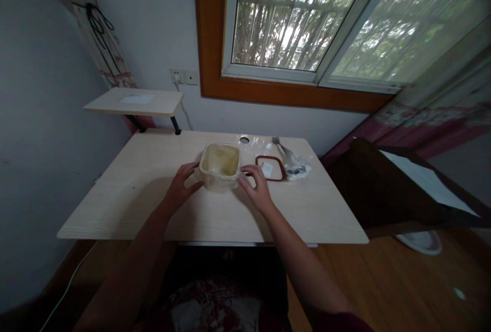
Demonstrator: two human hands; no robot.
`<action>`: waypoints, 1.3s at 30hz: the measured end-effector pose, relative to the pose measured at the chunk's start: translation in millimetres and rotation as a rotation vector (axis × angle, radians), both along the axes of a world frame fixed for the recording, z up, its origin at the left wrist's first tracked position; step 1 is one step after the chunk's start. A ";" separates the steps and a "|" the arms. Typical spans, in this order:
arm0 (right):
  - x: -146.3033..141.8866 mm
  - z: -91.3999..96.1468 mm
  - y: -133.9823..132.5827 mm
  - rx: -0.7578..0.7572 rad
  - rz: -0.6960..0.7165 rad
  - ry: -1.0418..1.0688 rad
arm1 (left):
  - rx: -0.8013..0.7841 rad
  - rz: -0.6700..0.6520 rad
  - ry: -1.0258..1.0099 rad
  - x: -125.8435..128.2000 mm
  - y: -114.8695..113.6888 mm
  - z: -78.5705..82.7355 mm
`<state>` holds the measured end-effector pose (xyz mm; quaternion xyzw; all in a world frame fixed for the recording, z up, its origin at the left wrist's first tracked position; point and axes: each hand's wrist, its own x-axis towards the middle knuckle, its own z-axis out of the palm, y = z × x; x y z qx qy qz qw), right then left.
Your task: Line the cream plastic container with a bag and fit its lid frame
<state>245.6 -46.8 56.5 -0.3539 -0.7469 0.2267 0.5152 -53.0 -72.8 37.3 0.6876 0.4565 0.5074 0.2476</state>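
Observation:
A pale cream, lidless square container stands in the middle of a light wooden table. My left hand touches its left side with the fingers curved against the wall. My right hand rests against its right side, fingers spread loosely on the table and the container's edge. Neither hand lifts it. Just right of the container lies a lid with a brown rim.
Behind the lid lie a clear plastic bag and a spoon-like utensil. A small raised shelf stands at the table's back left. A dark wooden piece of furniture is to the right, below a window.

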 end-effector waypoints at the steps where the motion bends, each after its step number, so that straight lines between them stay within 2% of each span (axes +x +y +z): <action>1: -1.4 -2.6 -0.5 0.004 0.017 -0.021 | -0.011 0.005 -0.019 3.3 1.2 0.0; 8: -12.8 -22.7 1.9 -0.003 0.011 -0.137 | -0.185 0.130 -0.134 21.2 9.5 -15.9; 16: -13.7 -33.5 -0.5 0.047 0.028 -0.297 | -0.224 0.207 -0.054 20.1 7.5 -26.9; 21: -7.9 -30.1 -0.1 0.063 0.013 -0.251 | -0.122 0.214 0.001 12.6 8.4 -29.2; 26: -1.6 -16.9 -7.6 0.162 -0.040 -0.144 | 0.178 0.241 0.107 4.5 -1.7 -10.6; 30: -5.3 -11.6 -16.2 0.279 -0.011 -0.202 | 0.390 0.260 0.296 9.0 -14.2 1.6; 35: -16.6 -17.7 -15.1 0.334 0.010 -0.408 | 0.452 0.177 0.509 21.1 -16.3 -7.0; 39: -24.0 -20.7 -8.4 0.288 0.001 -0.490 | 0.372 0.160 0.574 25.9 -8.7 -16.3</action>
